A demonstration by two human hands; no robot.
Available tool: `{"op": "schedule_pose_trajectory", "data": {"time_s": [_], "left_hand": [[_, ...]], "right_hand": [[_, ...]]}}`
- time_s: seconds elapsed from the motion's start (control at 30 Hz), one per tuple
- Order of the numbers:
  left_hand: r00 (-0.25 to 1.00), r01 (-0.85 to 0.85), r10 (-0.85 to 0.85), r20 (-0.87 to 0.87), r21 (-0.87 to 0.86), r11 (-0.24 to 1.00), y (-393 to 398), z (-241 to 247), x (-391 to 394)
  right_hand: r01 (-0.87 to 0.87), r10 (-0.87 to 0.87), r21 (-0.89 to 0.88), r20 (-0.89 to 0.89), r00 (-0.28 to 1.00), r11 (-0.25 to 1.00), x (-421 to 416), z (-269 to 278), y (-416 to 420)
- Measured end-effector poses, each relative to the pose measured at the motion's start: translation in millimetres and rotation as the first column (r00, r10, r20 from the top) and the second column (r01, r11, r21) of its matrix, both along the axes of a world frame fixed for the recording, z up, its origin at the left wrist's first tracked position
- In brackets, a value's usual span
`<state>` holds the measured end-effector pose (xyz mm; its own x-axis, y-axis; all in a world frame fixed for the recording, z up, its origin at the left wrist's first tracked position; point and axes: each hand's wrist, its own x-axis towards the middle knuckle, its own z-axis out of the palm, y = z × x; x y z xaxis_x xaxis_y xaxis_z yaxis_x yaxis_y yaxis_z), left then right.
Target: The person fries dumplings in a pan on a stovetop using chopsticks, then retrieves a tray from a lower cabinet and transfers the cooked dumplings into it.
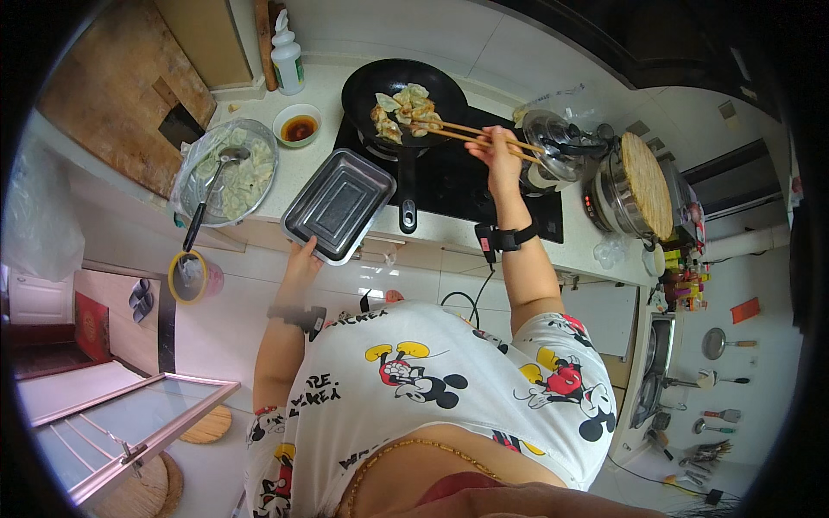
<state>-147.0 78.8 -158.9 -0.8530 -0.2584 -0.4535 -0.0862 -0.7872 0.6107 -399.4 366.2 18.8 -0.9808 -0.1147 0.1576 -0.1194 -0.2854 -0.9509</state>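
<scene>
My right hand (500,158) grips a pair of wooden chopsticks (463,133), whose tips reach among browned dumplings (414,100) in a black frying pan (363,81). The pan stands on a black glass hob (447,181), its handle pointing towards me. By its near edge, my left hand (304,262) holds an empty rectangular metal tray (339,206) just left of the pan handle. Left of the tray is a plastic-covered bowl (269,188) of pale dumplings (246,178), with a black-handled metal spoon (206,194) on top. A small bowl (280,120) of dark sauce sits behind.
A spray bottle (287,58) and a large wooden board (123,84) stand at the back left, with a cleaver (182,126) near the board. Right of the hob are a glass lid (550,142) and a steel pot (618,194) topped by a round woven lid (646,186).
</scene>
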Motion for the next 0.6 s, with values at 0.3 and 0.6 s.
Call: {"op": "schedule_pose_trajectory", "data": {"time_s": [0.3,0.6], "left_hand": [[0.992,-0.105,0.105,-0.067,-0.005,0.994,2.8,-9.1,-4.9],[0.995,-0.034,0.05,0.087,-0.177,0.984,-7.1,-7.6,-2.3]], "right_hand": [[0.347,-0.33,0.008,-0.284,0.9,0.938,25.4,48.7,57.4],[0.373,0.316,0.773,-0.574,0.755,0.513,55.6,44.8,56.0]]}}
